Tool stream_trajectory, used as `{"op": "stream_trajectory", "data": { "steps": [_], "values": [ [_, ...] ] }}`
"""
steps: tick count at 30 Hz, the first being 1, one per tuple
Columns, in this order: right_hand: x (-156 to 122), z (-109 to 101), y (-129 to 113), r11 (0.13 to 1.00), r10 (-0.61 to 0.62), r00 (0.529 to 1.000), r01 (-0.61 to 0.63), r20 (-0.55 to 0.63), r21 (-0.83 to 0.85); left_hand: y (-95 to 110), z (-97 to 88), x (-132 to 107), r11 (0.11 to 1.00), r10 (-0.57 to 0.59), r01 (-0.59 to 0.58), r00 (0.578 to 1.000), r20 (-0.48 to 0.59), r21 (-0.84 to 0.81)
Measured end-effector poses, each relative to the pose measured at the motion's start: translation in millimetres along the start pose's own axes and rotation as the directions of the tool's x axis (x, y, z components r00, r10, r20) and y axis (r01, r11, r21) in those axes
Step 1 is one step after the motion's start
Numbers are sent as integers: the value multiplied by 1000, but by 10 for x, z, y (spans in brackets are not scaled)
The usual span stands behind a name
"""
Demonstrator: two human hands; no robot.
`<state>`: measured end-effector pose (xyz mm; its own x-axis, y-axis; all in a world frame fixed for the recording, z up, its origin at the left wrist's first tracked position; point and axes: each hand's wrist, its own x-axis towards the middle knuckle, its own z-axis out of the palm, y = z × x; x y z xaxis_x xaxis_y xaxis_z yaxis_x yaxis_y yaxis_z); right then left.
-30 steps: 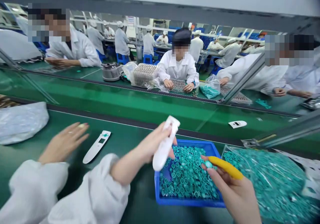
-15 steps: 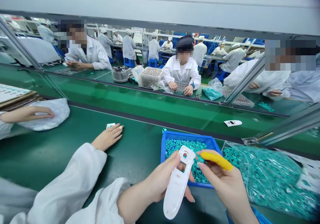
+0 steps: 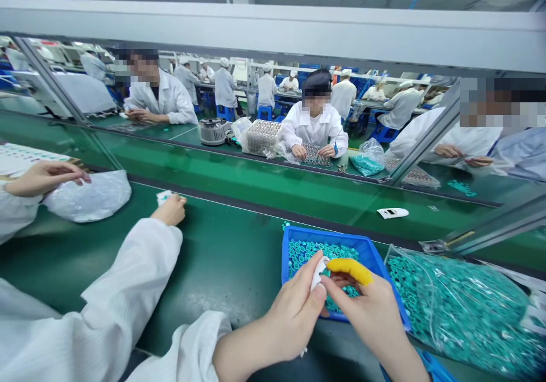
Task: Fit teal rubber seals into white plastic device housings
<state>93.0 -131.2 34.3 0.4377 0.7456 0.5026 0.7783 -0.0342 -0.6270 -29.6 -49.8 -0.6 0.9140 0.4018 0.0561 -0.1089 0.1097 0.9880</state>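
- Far left, at 10 o'clock from the wearer: a stack of printed sheets (image 3: pixel 25 163), partly under a co-worker's open hand (image 3: pixel 49 178), whose fingers are spread just above a crumpled white plastic bag (image 3: pixel 89 197).
- 9 o'clock: a second co-worker hand (image 3: pixel 170 210), in a white sleeve (image 3: pixel 128 268), lies curled on the green conveyor belt (image 3: pixel 222 279) over a small white card (image 3: pixel 164 198).
- 6 o'clock, left of centre: the wearer's left hand (image 3: pixel 294 314), fingers curled and thumb pressed on a white plastic casing (image 3: pixel 318 274); the grip is closed. The casing is mostly hidden, with its tip showing between both hands, directly over the tray.
- Centre, 5 o'clock: a blue plastic tray (image 3: pixel 324 235) on the belt, holding many teal rings (image 3: pixel 319 254); one loose teal ring (image 3: pixel 285 224) sits just outside its far rim.
- Just right of the casing: the wearer's right hand (image 3: pixel 367 314), fingers drawn together, a yellow finger cot (image 3: pixel 347 271) on one finger. The cot is beside the casing; cannot tell whether a ring is pinched.
- 4 o'clock: a clear plastic bag of teal rings (image 3: pixel 456 308) lies against the tray's right wall.
- 2 o'clock, across the belt: a white casing (image 3: pixel 392 213) lies alone.
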Motion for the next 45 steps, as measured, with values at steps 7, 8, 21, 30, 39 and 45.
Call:
{"op": "stream_trajectory", "data": {
  "steps": [7,8,21,30,39,45],
  "values": [
    [-82,77,11,990,-138,989,137,-51,-35,37,-29,21,976,0,0,1000,-2,-216],
    [-96,84,16,988,-152,985,148,-81,-49,40,-30,22,974,14,-14,1000,-2,-224],
    [-51,4,167,941,-309,950,311,37,-130,42,-59,66,940,-75,95,995,71,-329],
    [-116,92,143,931,-322,947,320,15,-177,1,-79,103,936,-54,25,996,-73,-351],
    [-202,86,126,980,44,996,-29,-72,197,33,-59,19,984,-75,61,994,-79,-168],
    [-104,189,65,891,197,969,-240,147,384,83,-77,-1,983,119,-91,977,-177,162]
  ]
}}
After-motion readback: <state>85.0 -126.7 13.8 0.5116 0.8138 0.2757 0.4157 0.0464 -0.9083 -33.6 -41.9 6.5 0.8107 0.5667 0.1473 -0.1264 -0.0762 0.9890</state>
